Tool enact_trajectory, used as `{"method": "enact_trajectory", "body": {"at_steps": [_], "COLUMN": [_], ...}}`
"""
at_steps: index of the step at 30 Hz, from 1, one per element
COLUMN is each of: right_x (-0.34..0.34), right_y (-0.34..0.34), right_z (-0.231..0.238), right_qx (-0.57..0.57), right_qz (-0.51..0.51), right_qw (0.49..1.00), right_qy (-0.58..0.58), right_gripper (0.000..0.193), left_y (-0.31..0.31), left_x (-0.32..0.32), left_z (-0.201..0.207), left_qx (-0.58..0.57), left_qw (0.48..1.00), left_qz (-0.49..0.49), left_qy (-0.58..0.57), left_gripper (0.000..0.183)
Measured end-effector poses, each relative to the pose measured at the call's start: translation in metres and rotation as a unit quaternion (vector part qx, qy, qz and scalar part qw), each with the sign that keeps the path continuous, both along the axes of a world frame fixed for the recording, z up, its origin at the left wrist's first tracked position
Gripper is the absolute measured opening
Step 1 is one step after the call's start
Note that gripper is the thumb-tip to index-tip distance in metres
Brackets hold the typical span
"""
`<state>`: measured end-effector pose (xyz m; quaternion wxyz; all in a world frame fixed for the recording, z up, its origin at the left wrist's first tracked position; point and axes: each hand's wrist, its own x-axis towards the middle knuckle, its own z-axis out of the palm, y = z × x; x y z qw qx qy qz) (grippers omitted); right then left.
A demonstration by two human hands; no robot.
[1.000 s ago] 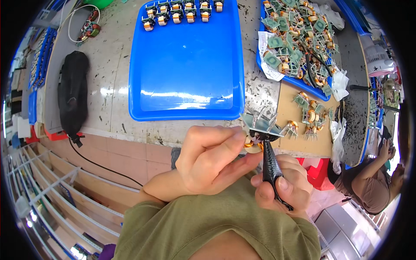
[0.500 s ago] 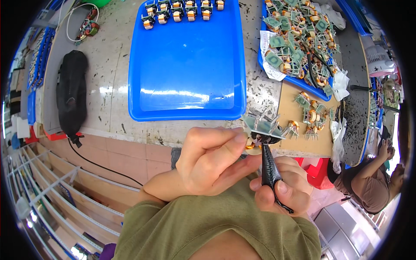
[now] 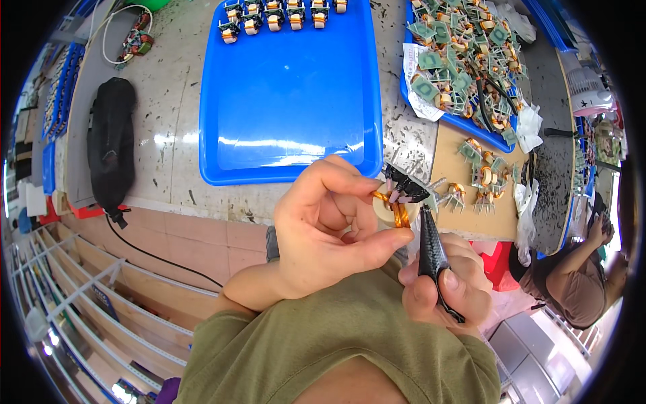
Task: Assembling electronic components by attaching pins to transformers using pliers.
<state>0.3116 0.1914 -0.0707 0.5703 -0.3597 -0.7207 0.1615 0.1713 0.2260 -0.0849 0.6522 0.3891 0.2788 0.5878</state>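
Observation:
My left hand (image 3: 313, 219) pinches a coil board (image 3: 386, 211) between thumb and fingers, above the near edge of the bench. The piece has a pale ring wound with copper wire, black stuff along the board, and pins pointing right. My right hand (image 3: 452, 286) is closed round a black tapered hand tool (image 3: 432, 252) with a textured surface; its exact kind is unclear. The tool's narrow tip points up and lies at the lower right edge of the board. Whether the tip touches the board, I cannot tell.
Ahead stands a blue tray (image 3: 206, 128) with rows of coil boards (image 3: 274, 20) at its far end. Another blue tray (image 3: 464, 130) holds heaped coil boards and a black-handled tool (image 3: 482, 101). Several more lie on cardboard (image 3: 451, 151). A black bag (image 3: 113, 145) lies left; a person (image 3: 579, 283) sits right.
My left hand has turned the coil board, so its wound ring now faces me and the board stands steeper. My right hand and the tool have shifted slightly right.

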Motion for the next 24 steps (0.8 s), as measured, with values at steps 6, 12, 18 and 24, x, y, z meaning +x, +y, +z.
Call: {"method": "enact_trajectory", "body": {"at_steps": [6,12,18,24], "right_x": [-0.0025,-0.0016,-0.0005,-0.0009], "right_y": [-0.0026,-0.0038,-0.0044,-0.0094], "right_z": [0.0016,0.0038,0.0034,0.0067], "right_qx": [-0.012,-0.017,-0.022,-0.045], "right_qz": [-0.008,-0.006,0.0,-0.034], "right_qw": [1.0,1.0,1.0,0.998], "right_qy": [0.011,0.009,0.019,-0.014], "right_gripper": [0.047,0.047,0.044,0.037], "left_y": [-0.0021,-0.0038,-0.0036,-0.0049], "left_x": [-0.0009,-0.0004,0.0012,-0.0013], "left_z": [0.0024,0.0031,0.0025,0.0041], "left_qx": [0.001,-0.003,-0.003,-0.014], "left_qw": [1.0,1.0,1.0,1.0], "left_qz": [-0.006,-0.011,-0.013,-0.011], "left_qy": [-0.01,-0.015,-0.01,-0.021], "left_gripper": [0.043,0.043,0.043,0.042]}}
